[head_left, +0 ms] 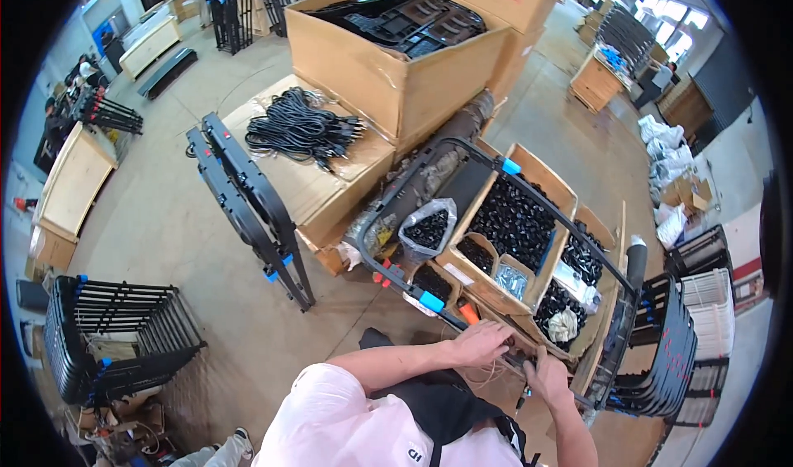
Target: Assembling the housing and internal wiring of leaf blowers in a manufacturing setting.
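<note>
A black tubular frame [388,213] with blue sleeves lies slantwise across the workbench. At its near bar my left hand [481,343] has its fingers bent and pressed together; whatever they hold is hidden. Just to the right, my right hand [547,376] is closed round the same bar, thumb on top. A thin dark tool-like piece [522,397] shows below the right hand, too small to name. Close beyond my left hand is an orange handle [467,311]. Inside the frame's outline stand wooden boxes [570,188] full of small black parts [512,219].
Beyond the bench, a large carton [396,95] holds black plastic panels. A bundle of black cables [299,128] lies on a carton to its left. Folded black legs [248,203] stand on the floor. Stacked black frames [124,335] are at left, more frames [661,351] at right.
</note>
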### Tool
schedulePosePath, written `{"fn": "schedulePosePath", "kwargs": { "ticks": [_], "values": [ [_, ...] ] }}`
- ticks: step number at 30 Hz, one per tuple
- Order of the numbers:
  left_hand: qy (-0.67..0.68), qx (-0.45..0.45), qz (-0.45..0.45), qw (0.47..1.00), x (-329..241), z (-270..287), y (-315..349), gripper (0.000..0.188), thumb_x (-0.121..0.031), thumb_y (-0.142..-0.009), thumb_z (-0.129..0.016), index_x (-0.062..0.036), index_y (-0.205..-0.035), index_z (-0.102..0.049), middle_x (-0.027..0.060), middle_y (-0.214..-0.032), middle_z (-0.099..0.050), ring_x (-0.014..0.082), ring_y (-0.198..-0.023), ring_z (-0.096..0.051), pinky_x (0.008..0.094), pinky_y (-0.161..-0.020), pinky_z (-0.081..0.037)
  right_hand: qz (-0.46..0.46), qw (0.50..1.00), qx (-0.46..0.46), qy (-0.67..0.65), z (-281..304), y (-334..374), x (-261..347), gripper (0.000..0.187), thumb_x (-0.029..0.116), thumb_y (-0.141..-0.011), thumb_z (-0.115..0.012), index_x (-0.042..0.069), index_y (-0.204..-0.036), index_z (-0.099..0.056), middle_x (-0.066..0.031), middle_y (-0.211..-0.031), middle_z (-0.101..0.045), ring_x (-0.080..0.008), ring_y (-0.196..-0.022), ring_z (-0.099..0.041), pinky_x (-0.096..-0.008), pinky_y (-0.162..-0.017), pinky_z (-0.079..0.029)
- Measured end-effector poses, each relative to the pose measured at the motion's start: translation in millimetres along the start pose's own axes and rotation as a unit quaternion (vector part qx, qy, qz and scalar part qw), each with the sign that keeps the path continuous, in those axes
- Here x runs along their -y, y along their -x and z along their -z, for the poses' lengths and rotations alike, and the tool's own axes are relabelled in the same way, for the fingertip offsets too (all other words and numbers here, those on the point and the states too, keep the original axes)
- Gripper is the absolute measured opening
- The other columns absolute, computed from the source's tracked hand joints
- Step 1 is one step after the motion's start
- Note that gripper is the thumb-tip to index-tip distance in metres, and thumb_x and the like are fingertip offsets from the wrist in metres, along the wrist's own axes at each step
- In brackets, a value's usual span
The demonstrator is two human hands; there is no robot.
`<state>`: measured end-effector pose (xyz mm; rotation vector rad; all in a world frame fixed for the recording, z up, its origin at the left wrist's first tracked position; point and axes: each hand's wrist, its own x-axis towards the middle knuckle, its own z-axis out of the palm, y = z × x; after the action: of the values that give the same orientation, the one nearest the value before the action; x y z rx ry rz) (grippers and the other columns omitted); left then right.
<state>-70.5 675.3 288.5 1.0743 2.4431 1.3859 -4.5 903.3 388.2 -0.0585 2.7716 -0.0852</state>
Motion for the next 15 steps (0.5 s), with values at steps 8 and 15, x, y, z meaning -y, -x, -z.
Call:
{"fn": "schedulePosePath", "kwargs": {
  "ticks": [8,15],
  "values": [
    [-0.056,-0.249,0.009,0.967,34.5,88.1,46.3,0.022,-0.016,-0.090,-0.073,-0.0084,-0.111,-0.070,0.0135,-0.103,-0.071,0.0340,-0.103,-0.067,0.0453,-0.091,-0.052,-0.038,0.996,-0.013,0.080,-15.8,6.2,-8.2,0.048,0.047,-0.100,-0.060,0.000,-0.098,-0.068,-0.0253,-0.075,-0.072,-0.0453,-0.075,-0.073,-0.0538,-0.074,-0.057],
    [-0.150,-0.179,0.042,0.971,84.0,127.7,77.4,0.016,-0.024,-0.092,-0.071,-0.0085,-0.097,-0.074,0.0114,-0.095,-0.071,0.0324,-0.095,-0.067,0.0463,-0.087,-0.051,-0.033,0.989,-0.023,0.140,-12.5,10.7,2.3,0.052,0.056,-0.084,-0.076,0.004,-0.086,-0.070,-0.0224,-0.081,-0.074,-0.0394,-0.078,-0.074,-0.0504,-0.070,-0.059]
  ]
}}
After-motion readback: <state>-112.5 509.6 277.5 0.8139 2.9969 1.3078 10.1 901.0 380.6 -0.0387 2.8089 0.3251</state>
